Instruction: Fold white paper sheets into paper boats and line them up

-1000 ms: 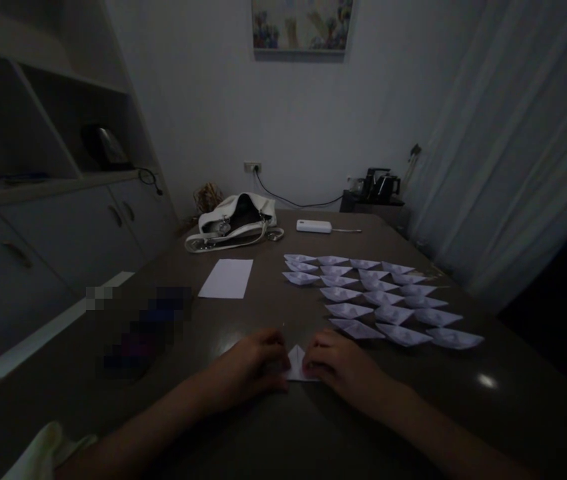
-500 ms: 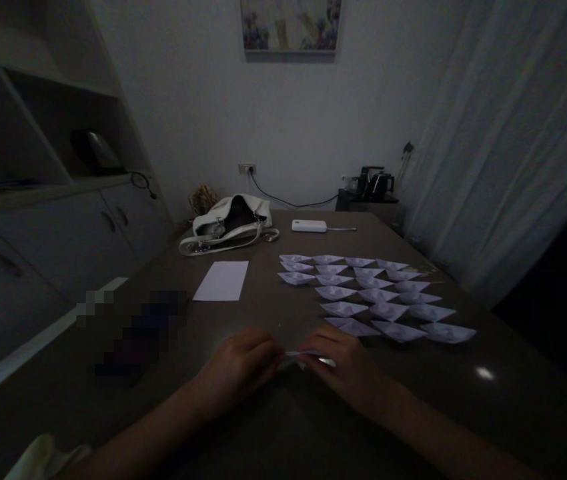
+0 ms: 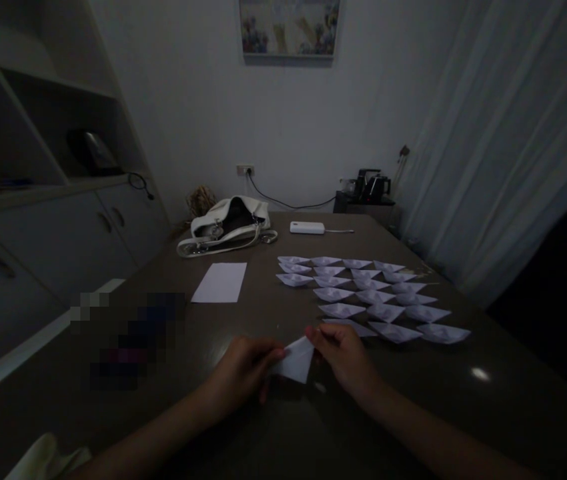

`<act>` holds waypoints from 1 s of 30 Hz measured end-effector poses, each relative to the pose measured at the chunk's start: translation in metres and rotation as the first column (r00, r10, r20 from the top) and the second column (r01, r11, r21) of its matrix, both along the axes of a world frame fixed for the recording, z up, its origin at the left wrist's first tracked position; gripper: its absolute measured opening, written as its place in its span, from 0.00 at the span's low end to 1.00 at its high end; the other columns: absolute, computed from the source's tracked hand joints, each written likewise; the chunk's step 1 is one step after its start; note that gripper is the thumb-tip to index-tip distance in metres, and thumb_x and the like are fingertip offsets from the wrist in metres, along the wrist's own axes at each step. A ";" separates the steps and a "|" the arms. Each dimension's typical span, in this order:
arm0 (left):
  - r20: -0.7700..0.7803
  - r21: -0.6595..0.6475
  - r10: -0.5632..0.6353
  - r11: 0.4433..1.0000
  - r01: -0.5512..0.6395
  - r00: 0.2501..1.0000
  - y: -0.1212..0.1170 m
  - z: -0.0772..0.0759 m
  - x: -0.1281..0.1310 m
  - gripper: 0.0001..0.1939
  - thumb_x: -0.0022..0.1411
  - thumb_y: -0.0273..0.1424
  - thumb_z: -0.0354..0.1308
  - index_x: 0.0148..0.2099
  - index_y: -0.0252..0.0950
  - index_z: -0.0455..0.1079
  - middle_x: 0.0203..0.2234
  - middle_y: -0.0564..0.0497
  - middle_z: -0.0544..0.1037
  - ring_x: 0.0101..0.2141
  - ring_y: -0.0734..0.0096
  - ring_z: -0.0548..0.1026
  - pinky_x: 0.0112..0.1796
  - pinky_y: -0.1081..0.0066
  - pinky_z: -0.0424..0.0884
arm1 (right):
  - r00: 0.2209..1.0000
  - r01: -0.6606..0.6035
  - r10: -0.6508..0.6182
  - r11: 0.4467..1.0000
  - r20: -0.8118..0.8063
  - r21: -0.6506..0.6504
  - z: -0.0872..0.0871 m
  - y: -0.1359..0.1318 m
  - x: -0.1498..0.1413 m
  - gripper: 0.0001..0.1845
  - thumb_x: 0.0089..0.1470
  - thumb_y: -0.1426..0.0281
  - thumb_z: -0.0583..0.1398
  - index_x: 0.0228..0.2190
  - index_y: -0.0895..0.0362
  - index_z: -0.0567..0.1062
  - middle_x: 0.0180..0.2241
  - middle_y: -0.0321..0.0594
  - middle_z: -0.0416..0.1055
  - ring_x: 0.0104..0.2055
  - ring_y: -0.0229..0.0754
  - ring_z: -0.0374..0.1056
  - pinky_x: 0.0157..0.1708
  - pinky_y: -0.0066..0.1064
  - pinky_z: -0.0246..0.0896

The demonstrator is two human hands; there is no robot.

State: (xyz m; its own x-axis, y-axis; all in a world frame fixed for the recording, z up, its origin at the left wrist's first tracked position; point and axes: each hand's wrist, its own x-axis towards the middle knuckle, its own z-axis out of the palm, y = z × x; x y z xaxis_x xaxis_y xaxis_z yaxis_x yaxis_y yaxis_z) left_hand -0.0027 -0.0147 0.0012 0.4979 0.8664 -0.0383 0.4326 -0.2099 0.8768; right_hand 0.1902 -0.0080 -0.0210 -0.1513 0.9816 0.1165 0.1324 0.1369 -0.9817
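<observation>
In a dim room, both my hands hold a small folded white paper piece [image 3: 296, 360] just above the dark table [image 3: 263, 427]. My left hand [image 3: 241, 373] pinches its left corner. Its upper right corner is pinched by my right hand [image 3: 341, 353]. The piece is lifted and tilted, showing a diamond-like face. Several finished white paper boats [image 3: 368, 297] lie in rows on the table just beyond my right hand.
A flat white sheet [image 3: 219, 282] lies mid-table to the left. A white handbag [image 3: 226, 225] and a white power bank [image 3: 307, 227] with a cable sit at the far end. Cabinets stand left, a curtain right, a kettle [image 3: 371, 183] on a side stand.
The folded piece lay flat under my fingers on the table; now both hands have lifted it and turned it up, so its face shows.
</observation>
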 end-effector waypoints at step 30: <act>0.117 -0.227 -0.125 0.962 0.149 0.985 -0.010 -0.001 0.000 0.28 0.64 0.52 0.45 0.28 0.32 0.68 0.18 0.52 0.72 0.18 0.75 0.68 0.21 0.77 0.61 | 0.975 -0.016 -0.033 0.976 0.221 0.218 0.016 -0.014 -0.003 0.28 0.58 0.53 0.53 0.14 0.56 0.56 0.16 0.29 0.48 0.19 0.33 0.48 0.19 0.27 0.40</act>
